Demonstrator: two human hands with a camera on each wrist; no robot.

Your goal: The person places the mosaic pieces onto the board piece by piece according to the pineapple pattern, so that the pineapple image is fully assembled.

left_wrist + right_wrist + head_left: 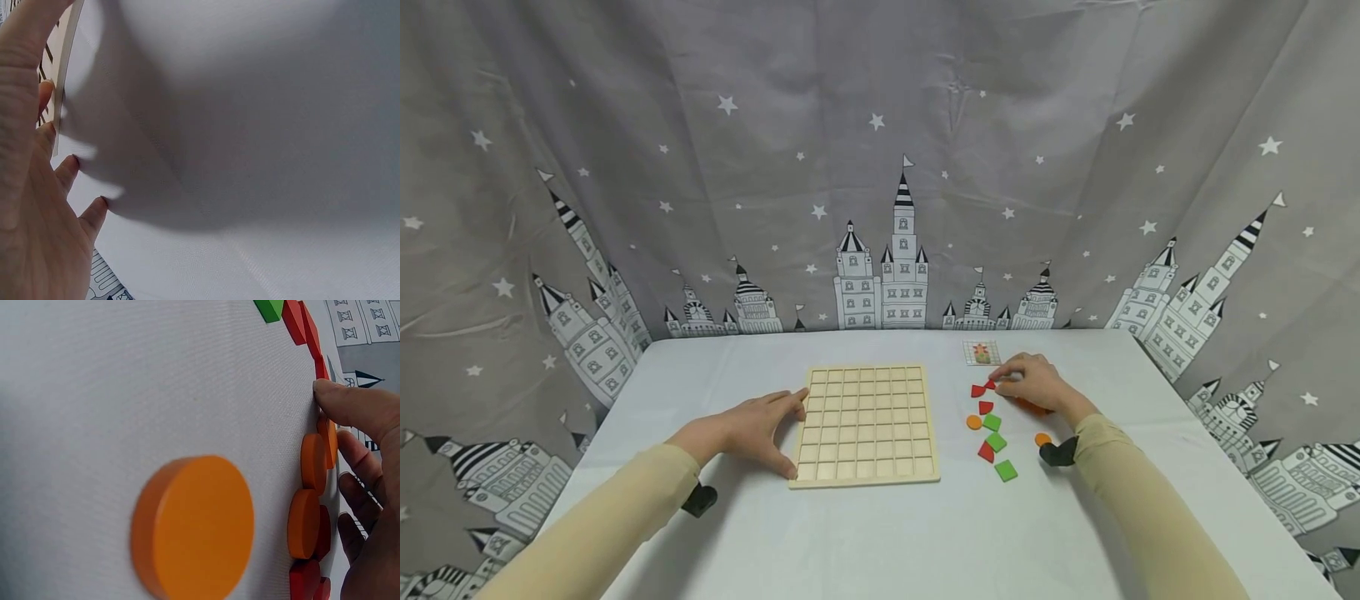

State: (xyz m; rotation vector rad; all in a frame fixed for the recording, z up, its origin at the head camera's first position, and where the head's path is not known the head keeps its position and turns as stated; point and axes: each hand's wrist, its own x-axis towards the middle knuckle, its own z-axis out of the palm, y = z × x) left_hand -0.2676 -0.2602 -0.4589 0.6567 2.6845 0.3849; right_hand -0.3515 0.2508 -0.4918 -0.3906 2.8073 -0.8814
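Observation:
A wooden grid board [865, 425] with empty square cells lies flat in the middle of the white table [880, 533]. My left hand [760, 429] rests against its left edge with straight fingers, the thumb at the near corner; the left wrist view shows that hand [31, 187] beside the board's rim [62, 75]. My right hand [1030, 383] hovers over loose pieces to the right, fingers curled, its tips pinching a small red piece [991, 384]. In the right wrist view my thumb [328, 394] sits by this red piece [320, 367], above a row of orange discs [312, 462].
Red [986, 407], green [996, 442] and orange [973, 422] pieces lie scattered right of the board, with one orange disc [1042, 438] near my right wrist. A small pattern card [982, 353] lies at the back. A star-and-castle curtain surrounds the table.

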